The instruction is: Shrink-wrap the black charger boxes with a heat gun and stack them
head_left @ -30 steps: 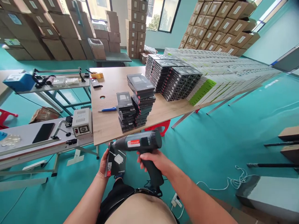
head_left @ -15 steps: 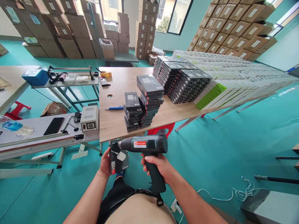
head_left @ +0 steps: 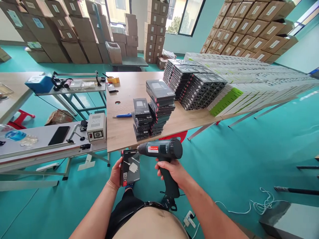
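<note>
My left hand [head_left: 116, 173] grips the left edge of a black charger box [head_left: 131, 169], printed with a white plug and cable, upright with that face towards me. Wrapped round the handle of a dark heat gun [head_left: 163, 149] is my right hand [head_left: 171, 171]. The gun's nozzle points left, at the upper right corner of the box; whether it touches I cannot tell. Just beyond, on the wooden table [head_left: 122, 132], stand a shorter stack of black boxes [head_left: 142, 118] and a taller stack of black boxes [head_left: 160, 106].
Behind the stacks are bundled black boxes [head_left: 199, 89] and rows of white-and-green boxes [head_left: 231, 99]. A blue pen-like tool [head_left: 123, 116] lies left of the stacks. To the left stands a bench with a control box [head_left: 96, 126] and a phone [head_left: 59, 135]. A white cable [head_left: 245, 210] trails on the floor.
The heat gun has moved right and slightly up, its nozzle shifting from the box's middle top to its upper right corner. The charger box has moved a little right and turned more squarely towards me.
</note>
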The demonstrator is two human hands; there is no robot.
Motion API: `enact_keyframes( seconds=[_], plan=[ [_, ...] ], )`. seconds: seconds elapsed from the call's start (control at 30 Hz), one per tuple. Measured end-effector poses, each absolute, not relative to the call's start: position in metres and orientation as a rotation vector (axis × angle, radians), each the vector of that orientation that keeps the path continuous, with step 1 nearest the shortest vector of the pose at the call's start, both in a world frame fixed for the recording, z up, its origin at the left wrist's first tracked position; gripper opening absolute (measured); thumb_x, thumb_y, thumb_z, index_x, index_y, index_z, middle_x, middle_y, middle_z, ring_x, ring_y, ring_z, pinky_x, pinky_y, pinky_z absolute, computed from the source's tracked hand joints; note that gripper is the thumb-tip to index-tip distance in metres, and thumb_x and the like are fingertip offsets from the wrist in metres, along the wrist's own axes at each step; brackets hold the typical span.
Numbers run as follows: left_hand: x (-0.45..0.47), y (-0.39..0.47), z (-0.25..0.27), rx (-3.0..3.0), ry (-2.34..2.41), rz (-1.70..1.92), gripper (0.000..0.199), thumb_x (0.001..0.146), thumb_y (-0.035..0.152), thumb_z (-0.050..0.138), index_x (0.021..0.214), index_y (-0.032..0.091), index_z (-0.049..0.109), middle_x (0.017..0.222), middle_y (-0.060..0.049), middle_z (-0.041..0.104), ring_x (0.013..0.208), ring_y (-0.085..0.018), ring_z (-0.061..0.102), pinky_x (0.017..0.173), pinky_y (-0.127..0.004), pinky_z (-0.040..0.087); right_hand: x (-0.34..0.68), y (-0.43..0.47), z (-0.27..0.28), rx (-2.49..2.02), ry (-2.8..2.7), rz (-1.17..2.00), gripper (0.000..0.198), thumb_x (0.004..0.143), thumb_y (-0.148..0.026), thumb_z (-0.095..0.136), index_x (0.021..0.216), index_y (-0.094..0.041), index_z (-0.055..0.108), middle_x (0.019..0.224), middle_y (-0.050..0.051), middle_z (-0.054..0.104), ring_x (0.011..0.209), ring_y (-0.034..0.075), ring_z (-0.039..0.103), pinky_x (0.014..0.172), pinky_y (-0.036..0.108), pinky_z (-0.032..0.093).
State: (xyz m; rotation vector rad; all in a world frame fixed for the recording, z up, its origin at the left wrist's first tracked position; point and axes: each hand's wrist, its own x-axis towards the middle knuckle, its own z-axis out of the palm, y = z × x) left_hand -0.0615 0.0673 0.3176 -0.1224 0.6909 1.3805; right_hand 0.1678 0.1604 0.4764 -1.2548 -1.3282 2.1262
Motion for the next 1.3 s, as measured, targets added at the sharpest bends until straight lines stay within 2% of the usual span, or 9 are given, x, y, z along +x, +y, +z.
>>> enact_keyframes(
  seconds=[0.17, 0.3, 0.43, 0.5, 0.7, 0.8, 0.97, 1.17, 1.3],
  plan=[
    [-0.061, 0.068, 0.314, -0.157, 0.81, 1.384, 0.046, 0.086, 0.043, 0.056, 0.113, 0.008, 0.064, 0.098, -0.019, 0.072, 0.092, -0.035, 0.069, 0.083, -0.05, 0.054, 0.163, 0.163, 0.479, -1.159, -1.383, 2.212, 0.034, 0.075, -0.035, 0.069, 0.1, -0.013, 0.063, 0.084, 0.007, 0.067, 0.066, 0.016, 0.063, 0.053, 0.026, 0.051],
    [-0.063, 0.067, 0.311, -0.128, 0.751, 1.373, 0.048, 0.086, 0.044, 0.055, 0.119, 0.009, 0.062, 0.105, -0.02, 0.07, 0.097, -0.038, 0.067, 0.085, -0.055, 0.053, 0.168, 0.173, 0.471, -1.363, -1.332, 2.048, 0.03, 0.074, -0.035, 0.068, 0.095, -0.013, 0.062, 0.08, 0.006, 0.066, 0.063, 0.015, 0.061, 0.051, 0.026, 0.05],
    [-0.064, 0.068, 0.308, -0.182, 0.693, 1.35, 0.052, 0.087, 0.045, 0.054, 0.123, 0.008, 0.06, 0.101, -0.019, 0.071, 0.102, -0.036, 0.066, 0.086, -0.051, 0.053, 0.168, 0.176, 0.47, -1.267, -1.325, 2.121, 0.032, 0.076, -0.035, 0.066, 0.1, -0.014, 0.062, 0.083, 0.006, 0.066, 0.066, 0.016, 0.062, 0.053, 0.026, 0.05],
    [-0.065, 0.069, 0.307, -0.181, 0.669, 1.329, 0.053, 0.086, 0.048, 0.054, 0.12, 0.008, 0.062, 0.1, -0.018, 0.072, 0.102, -0.036, 0.066, 0.089, -0.051, 0.052, 0.168, 0.172, 0.478, -1.162, -1.459, 2.162, 0.031, 0.077, -0.034, 0.065, 0.101, -0.015, 0.063, 0.082, 0.006, 0.066, 0.066, 0.016, 0.061, 0.055, 0.027, 0.05],
    [-0.062, 0.072, 0.311, -0.15, 0.6, 1.305, 0.056, 0.085, 0.054, 0.053, 0.119, 0.011, 0.063, 0.106, -0.017, 0.07, 0.107, -0.035, 0.064, 0.094, -0.05, 0.049, 0.195, 0.163, 0.507, -0.857, -2.231, 2.393, 0.007, 0.071, -0.023, 0.066, 0.074, -0.016, 0.066, 0.063, 0.001, 0.062, 0.057, 0.015, 0.057, 0.051, 0.025, 0.046],
    [-0.062, 0.074, 0.312, -0.137, 0.579, 1.297, 0.059, 0.085, 0.055, 0.052, 0.121, 0.009, 0.062, 0.109, -0.018, 0.069, 0.109, -0.036, 0.063, 0.094, -0.051, 0.048, 0.196, 0.164, 0.505, -0.978, -2.116, 2.389, 0.01, 0.071, -0.023, 0.066, 0.078, -0.016, 0.066, 0.063, 0.001, 0.062, 0.057, 0.015, 0.057, 0.052, 0.025, 0.047],
    [-0.06, 0.075, 0.311, -0.15, 0.651, 1.28, 0.054, 0.085, 0.051, 0.055, 0.115, 0.008, 0.064, 0.105, -0.018, 0.07, 0.104, -0.037, 0.064, 0.094, -0.052, 0.049, 0.167, 0.172, 0.492, -1.139, -1.552, 2.218, 0.029, 0.075, -0.034, 0.066, 0.099, -0.017, 0.062, 0.083, 0.005, 0.066, 0.066, 0.016, 0.061, 0.055, 0.028, 0.05],
    [-0.061, 0.075, 0.315, -0.18, 0.653, 1.294, 0.052, 0.086, 0.05, 0.053, 0.116, 0.009, 0.064, 0.105, -0.018, 0.071, 0.104, -0.037, 0.065, 0.094, -0.055, 0.048, 0.177, 0.164, 0.51, -0.943, -1.99, 2.456, 0.011, 0.072, -0.025, 0.067, 0.078, -0.016, 0.066, 0.064, 0.001, 0.062, 0.056, 0.014, 0.056, 0.054, 0.028, 0.047],
    [-0.061, 0.076, 0.316, -0.203, 0.691, 1.324, 0.047, 0.086, 0.047, 0.054, 0.114, 0.011, 0.065, 0.096, -0.014, 0.073, 0.101, -0.035, 0.066, 0.093, -0.053, 0.05, 0.169, 0.165, 0.505, -1.007, -1.782, 2.384, 0.02, 0.072, -0.03, 0.068, 0.087, -0.017, 0.066, 0.071, 0.002, 0.064, 0.059, 0.015, 0.058, 0.052, 0.027, 0.048]
  ],
)
